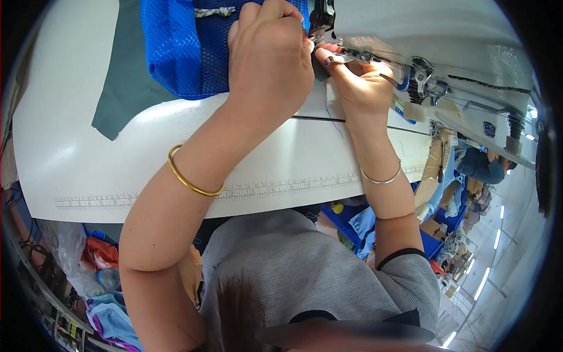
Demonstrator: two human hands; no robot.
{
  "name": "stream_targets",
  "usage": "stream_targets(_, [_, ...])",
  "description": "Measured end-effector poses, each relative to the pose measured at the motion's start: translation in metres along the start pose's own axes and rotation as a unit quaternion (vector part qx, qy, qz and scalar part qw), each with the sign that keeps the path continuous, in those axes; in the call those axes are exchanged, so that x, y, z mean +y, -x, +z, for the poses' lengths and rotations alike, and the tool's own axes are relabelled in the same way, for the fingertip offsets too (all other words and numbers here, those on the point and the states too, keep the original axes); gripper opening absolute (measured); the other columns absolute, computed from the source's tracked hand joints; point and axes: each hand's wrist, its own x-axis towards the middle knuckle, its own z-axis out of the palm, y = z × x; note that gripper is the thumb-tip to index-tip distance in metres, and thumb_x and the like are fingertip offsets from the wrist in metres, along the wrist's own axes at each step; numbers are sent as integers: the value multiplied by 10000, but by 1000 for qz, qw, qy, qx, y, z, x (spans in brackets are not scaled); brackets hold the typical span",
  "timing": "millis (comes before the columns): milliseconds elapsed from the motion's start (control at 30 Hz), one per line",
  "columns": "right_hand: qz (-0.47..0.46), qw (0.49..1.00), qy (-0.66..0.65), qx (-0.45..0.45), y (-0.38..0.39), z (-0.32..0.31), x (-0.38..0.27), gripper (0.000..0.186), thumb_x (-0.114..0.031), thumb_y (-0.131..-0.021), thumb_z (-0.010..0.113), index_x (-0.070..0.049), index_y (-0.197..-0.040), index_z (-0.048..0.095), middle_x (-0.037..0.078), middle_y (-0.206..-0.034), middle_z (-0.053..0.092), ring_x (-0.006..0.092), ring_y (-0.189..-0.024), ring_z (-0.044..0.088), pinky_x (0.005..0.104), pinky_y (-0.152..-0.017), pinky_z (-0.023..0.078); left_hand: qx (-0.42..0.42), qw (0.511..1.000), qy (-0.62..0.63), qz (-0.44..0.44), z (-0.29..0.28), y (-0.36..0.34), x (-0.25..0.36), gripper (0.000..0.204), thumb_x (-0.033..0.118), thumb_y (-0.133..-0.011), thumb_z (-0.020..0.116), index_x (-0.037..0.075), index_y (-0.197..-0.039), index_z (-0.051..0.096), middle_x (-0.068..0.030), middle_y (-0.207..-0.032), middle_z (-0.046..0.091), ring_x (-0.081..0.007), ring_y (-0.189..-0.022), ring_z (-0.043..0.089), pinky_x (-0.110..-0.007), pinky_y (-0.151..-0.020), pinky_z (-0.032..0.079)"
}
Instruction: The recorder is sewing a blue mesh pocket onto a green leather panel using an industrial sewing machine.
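Note:
A blue fabric piece (170,53) with a mesh panel and a speckled, knotted cord (214,12) lies at the top of the sewing table. Dark green cloth (126,76) spreads out from beneath it. My left hand (272,58) presses on the blue piece with bent fingers, their tips gathered at its right edge beside the sewing machine's needle area (321,20). Close by on the right, my right hand (360,82) has thumb and forefinger drawn together near the presser foot. Metal parts overlap its fingers, and what they pinch is not clear.
The white sewing machine head (422,29) with its thread tension knob (415,108) stands over my right hand. A printed ruler (252,192) runs along the white table's (76,158) near edge. Blue bins (434,243) and another person (481,164) are at the right; clothes and plastic lie lower left.

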Motion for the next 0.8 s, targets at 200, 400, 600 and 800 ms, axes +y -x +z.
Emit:
stream_targets(200, [19, 999, 30, -4, 2, 2, -5, 77, -32, -873, 784, 29, -920, 783, -17, -831, 711, 37, -730, 571, 188, -671, 450, 10, 1000, 1, 0, 2, 3, -3, 78, 15, -819, 735, 6, -896, 732, -76, -1067, 682, -292, -913, 577, -396, -830, 469])
stream_targets(400, [65, 997, 1, 33, 2, 5, -7, 59, -23, -867, 784, 24, -903, 783, -26, -819, 699, 37, -727, 563, 193, -664, 447, 9, 1000, 0, -2, 3, 2, -2, 53, 22, -824, 736, 2, -873, 726, -81, -1074, 685, -293, -922, 578, -401, -829, 464])
stream_targets(600, [20, 999, 37, 2, 2, 2, -5, 77, -21, -863, 786, 27, -924, 784, -20, -833, 707, 42, -737, 572, 194, -685, 459, 14, 1000, 1, -1, 4, 3, -4, 50, 34, -825, 739, -6, -844, 717, -84, -1083, 686, -298, -920, 577, -407, -825, 461])
stream_targets(800, [2, 999, 43, -3, 2, 2, -4, 90, -23, -862, 790, 29, -935, 784, -3, -850, 722, 46, -755, 589, 195, -705, 468, 16, 1000, -2, -1, 4, 4, -3, 50, 36, -828, 737, -8, -833, 712, -86, -1080, 689, -302, -918, 579, -408, -825, 462])
